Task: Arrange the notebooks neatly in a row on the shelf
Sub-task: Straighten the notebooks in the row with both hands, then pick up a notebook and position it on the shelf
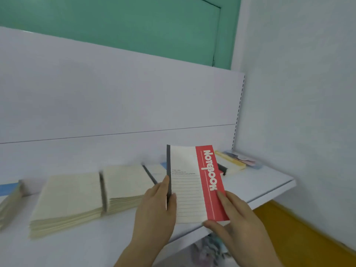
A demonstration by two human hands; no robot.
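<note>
**Red stripe, cream pages, white shelf**

The notebook has a white cover ruled with thin grey lines, a dark grey spine strip along its left edge and a broad red band on the right bearing white lettering. The cream stack and the second cream stack are plain, pale cream with dark spines. The edge stack at far left shows a blue patch. The far pile mixes yellow, white, pink and blue. The shelf is white, the door green, the floor orange-yellow.
</note>
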